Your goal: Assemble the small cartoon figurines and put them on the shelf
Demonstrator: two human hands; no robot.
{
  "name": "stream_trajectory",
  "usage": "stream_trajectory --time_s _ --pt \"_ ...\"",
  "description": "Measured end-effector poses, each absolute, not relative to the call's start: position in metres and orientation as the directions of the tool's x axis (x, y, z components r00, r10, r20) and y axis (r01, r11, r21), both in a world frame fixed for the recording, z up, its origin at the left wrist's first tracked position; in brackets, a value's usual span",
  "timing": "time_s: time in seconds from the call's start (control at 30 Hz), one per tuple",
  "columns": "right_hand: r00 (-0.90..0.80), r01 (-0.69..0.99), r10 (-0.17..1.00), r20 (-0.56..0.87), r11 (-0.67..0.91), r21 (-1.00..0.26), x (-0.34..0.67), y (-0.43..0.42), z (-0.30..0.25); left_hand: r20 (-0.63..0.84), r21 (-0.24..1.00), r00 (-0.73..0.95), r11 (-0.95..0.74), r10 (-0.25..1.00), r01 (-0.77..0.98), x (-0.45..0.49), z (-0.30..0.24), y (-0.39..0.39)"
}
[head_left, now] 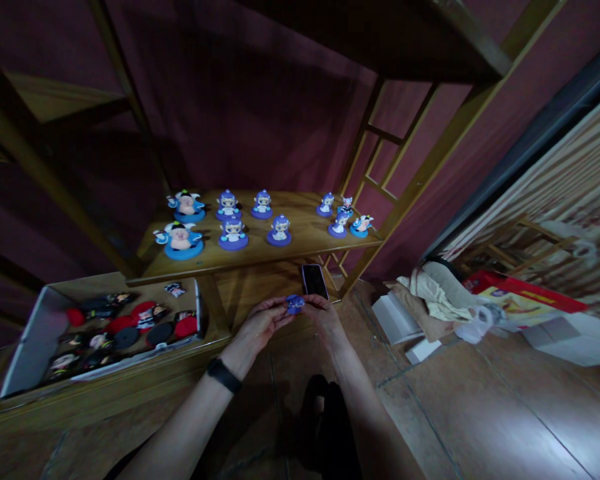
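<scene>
Between my fingertips is a small purple figurine (295,305), held in front of the lower shelf. My left hand (266,317) pinches it from the left, with a dark band on that wrist. On the other side my right hand (322,313) grips it too, and the fingers partly cover it. Just behind my right hand a dark-screened phone (315,281) lies on the lower shelf. Above, the wooden shelf (300,240) carries two rows of figurines on round bases: several purple-haired ones (233,233) and a few pig-like ones with blue bases (181,239).
A white-walled box (20,353) of red and black figurines stands at the lower left. On the tiled floor at right lie white boxes (397,320), crumpled cloth (433,293), a plastic bag (479,325) and a red carton (540,293). Wooden posts (430,153) frame the shelf.
</scene>
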State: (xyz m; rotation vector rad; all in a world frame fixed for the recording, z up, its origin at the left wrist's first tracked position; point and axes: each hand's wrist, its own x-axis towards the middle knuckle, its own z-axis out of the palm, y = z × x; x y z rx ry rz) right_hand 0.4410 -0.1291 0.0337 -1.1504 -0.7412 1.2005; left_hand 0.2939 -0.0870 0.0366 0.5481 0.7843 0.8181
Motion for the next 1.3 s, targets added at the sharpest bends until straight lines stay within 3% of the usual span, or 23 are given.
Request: stream_trajectory --time_s 0.57,0.97,1.3 --pt "0.241 -0.404 0.958 -0.157 -0.048 -0.914 0.433 -0.131 0.039 -0.417 0.644 0.405 0.579 0.813 -0.500 0.291 0.038 -0.087" --pt "0.252 -0.420 0.955 -0.156 -0.038 -0.907 0.433 -0.131 0.039 -0.281 0.725 0.474 0.509 0.834 -0.465 0.290 0.044 -0.092" --pt "0.261 -0.429 0.952 -0.162 -0.036 -0.903 0.433 -0.132 0.039 -0.285 0.726 0.462 0.504 0.840 -0.468 0.294 0.044 -0.092"
